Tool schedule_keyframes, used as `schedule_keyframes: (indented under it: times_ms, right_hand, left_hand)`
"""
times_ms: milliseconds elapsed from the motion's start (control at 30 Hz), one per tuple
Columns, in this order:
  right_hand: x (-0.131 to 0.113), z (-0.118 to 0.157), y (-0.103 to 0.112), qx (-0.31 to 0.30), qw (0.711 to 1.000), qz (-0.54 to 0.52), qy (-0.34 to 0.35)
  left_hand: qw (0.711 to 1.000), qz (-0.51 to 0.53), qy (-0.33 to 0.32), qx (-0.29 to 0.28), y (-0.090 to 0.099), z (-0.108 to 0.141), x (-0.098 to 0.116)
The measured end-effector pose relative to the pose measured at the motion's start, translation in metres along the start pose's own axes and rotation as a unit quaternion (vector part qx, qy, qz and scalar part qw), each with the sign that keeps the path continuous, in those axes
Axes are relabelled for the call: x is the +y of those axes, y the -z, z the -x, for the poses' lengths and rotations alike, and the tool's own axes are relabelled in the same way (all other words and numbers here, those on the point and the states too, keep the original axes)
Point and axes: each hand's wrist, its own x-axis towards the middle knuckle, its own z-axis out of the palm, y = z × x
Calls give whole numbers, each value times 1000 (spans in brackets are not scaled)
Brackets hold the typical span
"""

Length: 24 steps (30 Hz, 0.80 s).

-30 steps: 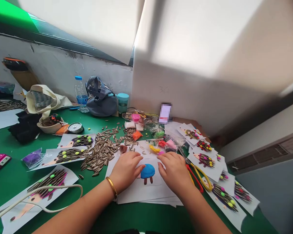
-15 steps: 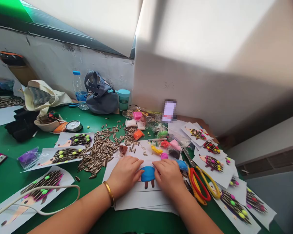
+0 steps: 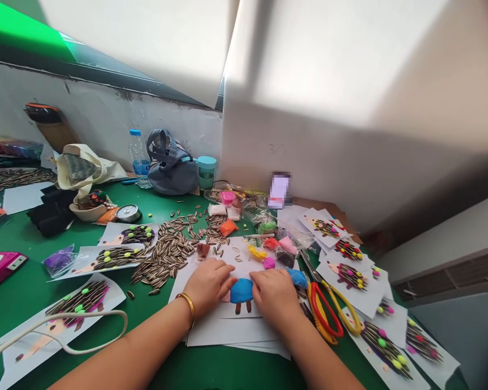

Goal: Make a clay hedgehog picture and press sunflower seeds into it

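Note:
A flattened oval of blue modelling clay (image 3: 241, 291) lies on a white sheet of paper (image 3: 211, 331), with brown leg shapes below it and a pale pink part at its left. My left hand (image 3: 210, 288) rests on the sheet at the clay's left side, thumb and forefinger apart, the thumb near its edge. At the right edge, fingertips of my right hand (image 3: 273, 295) touch the clay, the fingers laid forward and bent slightly. Neither hand grips anything visible. Another lump of blue clay (image 3: 297, 278) sits just beyond my right hand.
Striped sunflower seeds (image 3: 165, 257) form a pile to the left. Scissors with red and yellow handles (image 3: 327, 314) lie right of my hand. Finished hedgehog pictures (image 3: 352, 273) are on both sides. A white cable (image 3: 85, 313) crosses the left. Bagged clay (image 3: 228, 227) and a phone (image 3: 279, 189) stand behind.
The camera view has turned slightly left, so things appear shifted. My hands stay at the two sides of the blue clay, with the right fingertips slightly further over its edge.

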Motion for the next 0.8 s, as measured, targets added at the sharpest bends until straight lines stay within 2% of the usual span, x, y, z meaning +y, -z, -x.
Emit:
schedule_keyframes:
  times_ms: [100,300,800]
  right_hand:
    - [-2,-2,6,-37,999,18,-3]
    - [-8,-6,16,-67,997,45,-3]
    - [-20,-12,26,-100,992,77,-29]
  left_hand:
    - [1000,0,-1,9,-1,0,-1]
    - [1000,-1,-13,25,-3,1,-3]
    - [1000,-14,-10,26,-3,1,-1]
